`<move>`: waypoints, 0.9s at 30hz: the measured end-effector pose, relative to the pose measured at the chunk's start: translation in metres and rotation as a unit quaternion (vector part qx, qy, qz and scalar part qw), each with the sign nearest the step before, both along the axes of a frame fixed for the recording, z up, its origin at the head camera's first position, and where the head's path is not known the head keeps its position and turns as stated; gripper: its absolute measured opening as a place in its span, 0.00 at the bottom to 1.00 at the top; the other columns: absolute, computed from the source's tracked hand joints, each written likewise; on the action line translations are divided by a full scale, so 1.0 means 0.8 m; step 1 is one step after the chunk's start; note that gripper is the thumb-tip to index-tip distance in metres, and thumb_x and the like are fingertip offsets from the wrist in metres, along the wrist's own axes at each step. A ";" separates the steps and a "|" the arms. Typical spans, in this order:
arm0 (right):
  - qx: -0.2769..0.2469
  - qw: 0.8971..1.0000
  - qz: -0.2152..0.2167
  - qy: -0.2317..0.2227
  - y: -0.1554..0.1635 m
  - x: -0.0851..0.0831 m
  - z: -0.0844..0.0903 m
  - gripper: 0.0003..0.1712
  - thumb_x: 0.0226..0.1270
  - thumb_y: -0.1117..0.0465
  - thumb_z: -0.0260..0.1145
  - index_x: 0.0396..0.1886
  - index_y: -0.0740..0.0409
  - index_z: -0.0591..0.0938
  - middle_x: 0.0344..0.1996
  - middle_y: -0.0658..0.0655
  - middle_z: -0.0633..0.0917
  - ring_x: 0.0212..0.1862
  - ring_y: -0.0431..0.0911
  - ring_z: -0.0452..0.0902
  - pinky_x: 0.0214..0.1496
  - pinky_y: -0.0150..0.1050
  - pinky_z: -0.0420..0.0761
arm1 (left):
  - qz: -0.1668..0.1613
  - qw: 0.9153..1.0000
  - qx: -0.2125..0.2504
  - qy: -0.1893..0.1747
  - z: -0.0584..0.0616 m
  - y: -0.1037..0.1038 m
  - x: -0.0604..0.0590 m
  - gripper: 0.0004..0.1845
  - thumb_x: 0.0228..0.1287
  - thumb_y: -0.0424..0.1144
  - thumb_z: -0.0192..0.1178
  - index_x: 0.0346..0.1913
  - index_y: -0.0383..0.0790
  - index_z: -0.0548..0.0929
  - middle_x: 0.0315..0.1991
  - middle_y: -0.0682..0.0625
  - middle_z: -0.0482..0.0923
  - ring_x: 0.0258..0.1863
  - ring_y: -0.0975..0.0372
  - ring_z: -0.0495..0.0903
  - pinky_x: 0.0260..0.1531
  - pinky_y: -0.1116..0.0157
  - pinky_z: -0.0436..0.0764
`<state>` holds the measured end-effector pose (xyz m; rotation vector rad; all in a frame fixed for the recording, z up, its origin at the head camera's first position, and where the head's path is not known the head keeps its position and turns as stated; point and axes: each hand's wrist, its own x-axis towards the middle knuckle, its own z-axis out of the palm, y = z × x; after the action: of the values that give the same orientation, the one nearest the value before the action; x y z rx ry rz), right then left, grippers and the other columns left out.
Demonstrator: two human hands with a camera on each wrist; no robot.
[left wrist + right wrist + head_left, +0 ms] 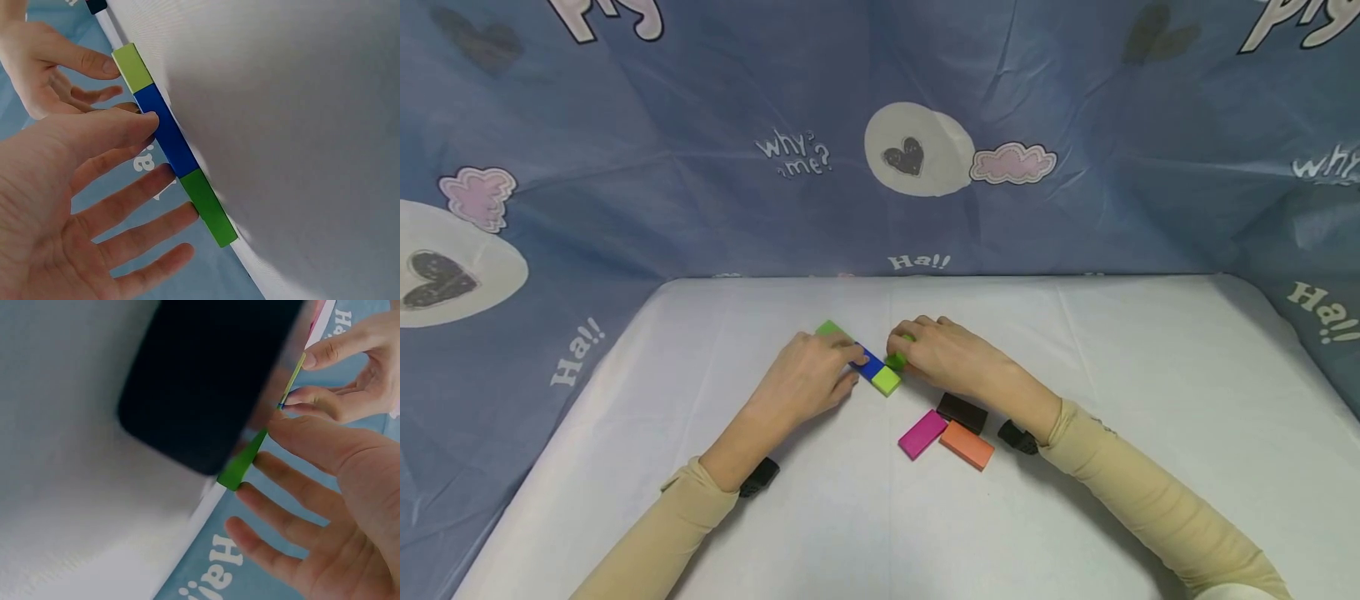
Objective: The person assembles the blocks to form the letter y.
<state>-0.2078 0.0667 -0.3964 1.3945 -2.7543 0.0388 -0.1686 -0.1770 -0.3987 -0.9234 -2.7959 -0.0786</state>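
Observation:
A short row of flat blocks lies on the white table (1075, 350): green (829, 328), blue (871, 364) and lime (886, 381). My left hand (852, 365) has straight, spread fingers, and its thumb (119, 128) touches the blue block (165, 131). My right hand (897, 350) curls over a separate green block (897, 361) right beside the lime end. In the right wrist view its thumb and forefinger pinch that green block (242, 464). In the left wrist view a right fingertip (94, 61) touches the lime block (132, 65).
Three loose blocks lie near my right wrist: magenta (922, 433), orange (966, 444) and dark brown (962, 412); the dark one (206, 381) blurs large in the right wrist view. Blue printed cloth (700, 167) walls in the back and sides.

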 end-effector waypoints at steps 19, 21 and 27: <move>-0.008 1.000 0.005 -0.004 0.003 0.001 0.001 0.16 0.75 0.57 0.74 0.58 0.49 0.85 0.62 0.53 0.87 0.61 0.52 0.86 0.57 0.52 0.88 | 0.004 1.000 -0.002 -0.001 0.001 0.001 0.001 0.10 0.67 0.41 0.75 0.49 0.48 0.94 0.49 0.48 0.93 0.34 0.58 0.91 0.34 0.55 0.88; -0.010 1.000 0.004 -0.006 0.004 0.002 0.002 0.15 0.75 0.57 0.74 0.58 0.49 0.85 0.62 0.53 0.87 0.61 0.52 0.86 0.57 0.52 0.88 | 0.003 1.000 -0.001 0.000 0.001 0.001 0.001 0.10 0.67 0.41 0.75 0.49 0.48 0.94 0.49 0.48 0.93 0.34 0.58 0.91 0.34 0.55 0.88; -0.009 1.000 0.002 -0.023 0.009 0.001 0.003 0.16 0.75 0.58 0.73 0.59 0.47 0.85 0.64 0.54 0.86 0.62 0.52 0.86 0.59 0.54 0.88 | 0.004 1.000 -0.002 0.005 -0.001 0.001 0.001 0.09 0.68 0.41 0.75 0.49 0.48 0.93 0.49 0.48 0.93 0.34 0.56 0.91 0.34 0.54 0.89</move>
<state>-0.2068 0.0739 -0.3941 1.4127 -2.7797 0.0978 -0.1677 -0.1759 -0.3995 -0.9103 -2.7916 -0.0673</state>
